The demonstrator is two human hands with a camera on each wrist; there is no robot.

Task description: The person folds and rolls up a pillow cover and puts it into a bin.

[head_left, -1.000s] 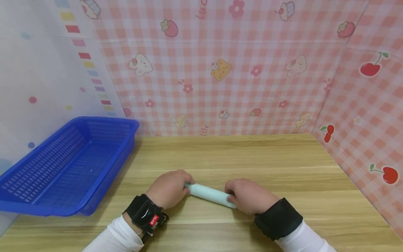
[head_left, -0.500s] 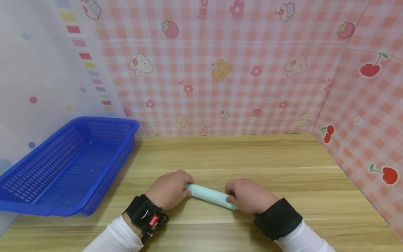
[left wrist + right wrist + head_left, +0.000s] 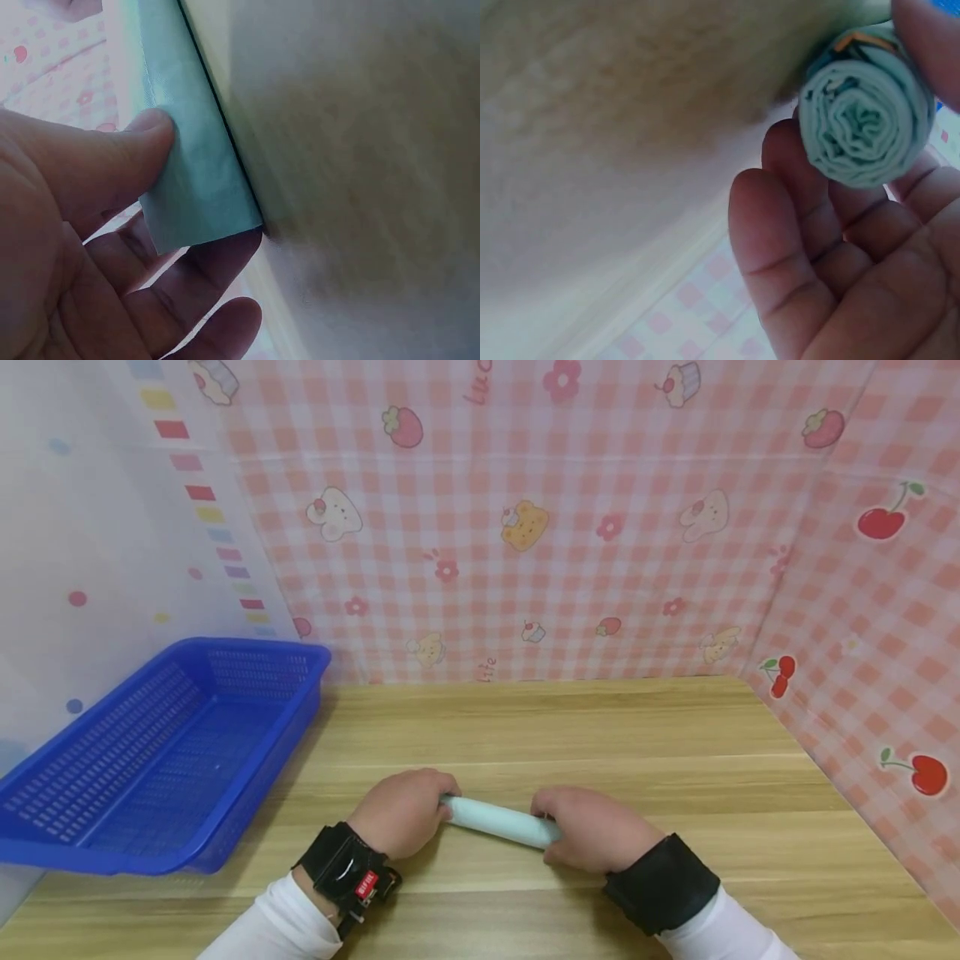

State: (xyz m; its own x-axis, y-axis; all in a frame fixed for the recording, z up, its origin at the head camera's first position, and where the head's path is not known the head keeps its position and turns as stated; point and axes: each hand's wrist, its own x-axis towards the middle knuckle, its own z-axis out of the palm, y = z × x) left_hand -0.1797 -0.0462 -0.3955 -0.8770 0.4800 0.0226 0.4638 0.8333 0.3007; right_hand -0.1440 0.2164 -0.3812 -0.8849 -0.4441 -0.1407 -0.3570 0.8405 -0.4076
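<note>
A pale mint-green roll of thin, tightly wound sheet (image 3: 498, 822) lies slantwise between both hands at the front middle of the table. My left hand (image 3: 401, 814) pinches its left end; in the left wrist view the thumb presses on top of the roll (image 3: 191, 157) with fingers beneath. At the other end, my right hand (image 3: 600, 828) holds the roll with thumb and fingers. Spiral layers and a small orange-and-dark printed patch show on the roll's end (image 3: 859, 124) in the right wrist view. Whether the roll touches the table all along is unclear.
A blue perforated plastic basket (image 3: 172, 777) stands at the left with nothing visible inside. The wood-grain table (image 3: 570, 727) extends behind and to the right of the hands. Pink checked cloth (image 3: 480, 552) closes off the back and right; white cloth hangs at left.
My right hand has shifted slightly, its fingers now further over the roll's right end, which sits a little higher. The left hand has hardly moved and keeps its pinch.
</note>
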